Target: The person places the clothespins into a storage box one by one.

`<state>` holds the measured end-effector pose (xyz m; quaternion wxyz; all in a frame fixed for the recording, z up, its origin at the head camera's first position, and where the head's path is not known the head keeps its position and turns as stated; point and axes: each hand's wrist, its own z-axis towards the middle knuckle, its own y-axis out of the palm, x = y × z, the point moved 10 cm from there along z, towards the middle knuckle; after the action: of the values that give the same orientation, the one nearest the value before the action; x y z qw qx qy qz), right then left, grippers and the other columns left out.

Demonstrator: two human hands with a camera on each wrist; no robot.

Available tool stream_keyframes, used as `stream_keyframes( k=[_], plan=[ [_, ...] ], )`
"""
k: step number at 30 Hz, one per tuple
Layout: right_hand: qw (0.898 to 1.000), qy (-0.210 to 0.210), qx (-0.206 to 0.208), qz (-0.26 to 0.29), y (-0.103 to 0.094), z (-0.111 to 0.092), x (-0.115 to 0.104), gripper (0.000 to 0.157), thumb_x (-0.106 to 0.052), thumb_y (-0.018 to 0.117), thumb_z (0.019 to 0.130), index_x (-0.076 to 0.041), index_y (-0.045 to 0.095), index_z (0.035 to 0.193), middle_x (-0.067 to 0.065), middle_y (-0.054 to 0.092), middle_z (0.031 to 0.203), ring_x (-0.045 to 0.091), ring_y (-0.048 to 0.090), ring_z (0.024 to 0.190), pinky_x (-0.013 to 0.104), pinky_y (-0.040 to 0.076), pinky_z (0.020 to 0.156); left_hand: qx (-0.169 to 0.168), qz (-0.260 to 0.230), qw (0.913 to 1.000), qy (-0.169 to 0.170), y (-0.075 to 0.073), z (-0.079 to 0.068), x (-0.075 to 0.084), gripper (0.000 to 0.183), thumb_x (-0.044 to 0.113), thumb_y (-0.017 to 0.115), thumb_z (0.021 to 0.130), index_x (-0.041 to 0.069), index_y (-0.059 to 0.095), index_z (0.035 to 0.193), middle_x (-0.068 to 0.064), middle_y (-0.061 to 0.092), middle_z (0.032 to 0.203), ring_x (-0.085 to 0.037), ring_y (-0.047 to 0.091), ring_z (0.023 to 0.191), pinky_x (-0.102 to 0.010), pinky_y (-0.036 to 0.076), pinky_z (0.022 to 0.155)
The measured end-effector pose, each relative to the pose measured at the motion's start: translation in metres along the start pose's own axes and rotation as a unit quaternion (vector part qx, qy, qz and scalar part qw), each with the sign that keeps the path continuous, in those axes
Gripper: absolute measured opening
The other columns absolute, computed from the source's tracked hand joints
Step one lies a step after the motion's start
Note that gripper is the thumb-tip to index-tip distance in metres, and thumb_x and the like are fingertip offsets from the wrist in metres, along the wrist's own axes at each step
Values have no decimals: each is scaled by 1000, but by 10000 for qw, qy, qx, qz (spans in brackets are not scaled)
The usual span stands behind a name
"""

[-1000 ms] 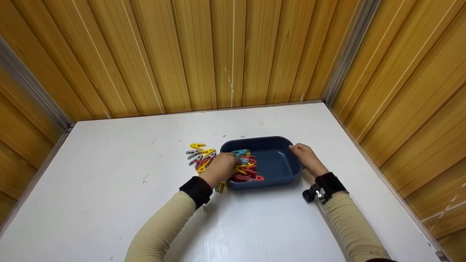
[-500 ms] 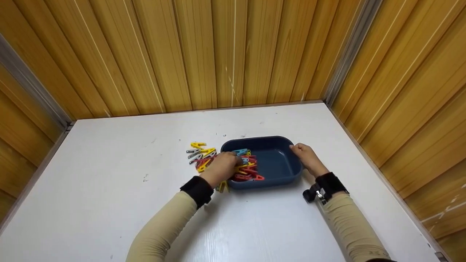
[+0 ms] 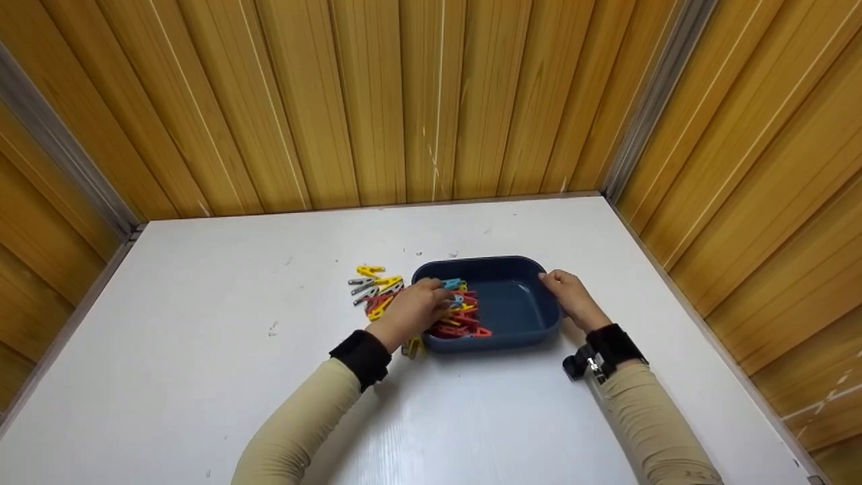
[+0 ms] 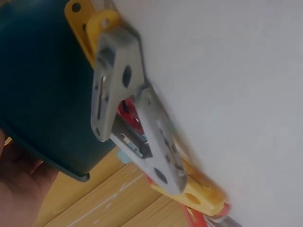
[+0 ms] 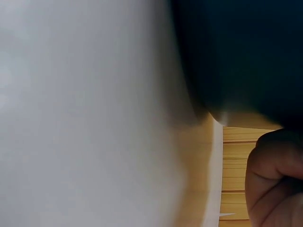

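A dark blue rectangular basin (image 3: pixel 518 339) stands on the white table, with red, yellow and blue clothespins (image 3: pixel 465 315) heaped in its left half. My left hand (image 3: pixel 407 310) reaches over the basin's left rim, its fingers loosely spread above those clothespins. Its fingertips are partly hidden, and no clothespin shows clearly between them. At the opposite end, my right hand (image 3: pixel 571 296) grips the basin's right rim, thumb on top. Outside the left wall lie more clothespins (image 3: pixel 377 289); grey ones (image 4: pixel 158 142) appear close up in the left wrist view.
A yellow clothespin (image 3: pixel 413 347) lies by the basin's front left corner. The white table (image 3: pixel 202 323) extends around the basin. Wood-patterned panels (image 3: pixel 370 101) wall the back and sides. Black straps (image 3: pixel 614 347) with a small camera sit on the right wrist.
My left hand has lifted slightly and its fingers have spread over the clothespins. The right hand keeps its hold on the rim. The head view has shifted a little.
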<state>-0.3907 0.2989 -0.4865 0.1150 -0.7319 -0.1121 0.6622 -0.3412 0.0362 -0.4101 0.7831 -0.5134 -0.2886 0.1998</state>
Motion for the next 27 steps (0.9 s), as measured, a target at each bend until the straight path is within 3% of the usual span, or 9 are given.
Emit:
stream_keyframes(
  k=[6,10,14,18,23,27],
  plan=[
    [10000,5,11,27,0,0,0,31,-26,52,106,-17,48,77,-13,38,62,1,37,52,17,32,46,92,-768,9962,-388,-30,-2,-9,26,6,70,95,-2,71,120,-20,71,111,-35,69,104,-47,58,91],
    [10000,52,-15,27,0,1,0,31,-28,51,107,-15,48,78,-12,39,61,1,38,51,17,33,46,237,-729,9941,-773,-56,-9,-22,28,3,70,93,-1,71,121,-19,72,114,-35,70,106,-47,58,93],
    [9999,106,-41,44,0,0,-1,32,-28,51,107,-15,49,79,-12,39,62,1,39,50,17,33,46,310,-600,9907,-1181,-73,-23,-42,28,5,72,93,1,72,121,-18,71,115,-34,70,107,-47,58,94],
    [9997,168,-145,141,3,-8,-11,31,-24,50,107,-12,49,79,-10,40,62,2,40,50,17,34,45,284,-560,9858,-1555,-80,-40,-63,28,5,73,92,1,72,120,-19,71,115,-35,70,107,-48,58,94],
    [9997,145,-195,88,7,-23,-30,30,-20,49,107,-7,49,80,-8,41,63,3,41,52,17,35,47,231,-595,9795,-1909,-77,-58,-88,28,2,72,91,-2,72,118,-22,71,115,-39,70,106,-50,57,94],
    [9998,110,-144,35,7,-28,-36,31,-19,49,107,-4,49,80,-9,40,62,3,39,52,16,34,47,240,-471,9784,-1997,-73,-68,-106,27,0,72,89,-5,72,115,-24,72,111,-40,71,103,-51,57,91]
  ],
)
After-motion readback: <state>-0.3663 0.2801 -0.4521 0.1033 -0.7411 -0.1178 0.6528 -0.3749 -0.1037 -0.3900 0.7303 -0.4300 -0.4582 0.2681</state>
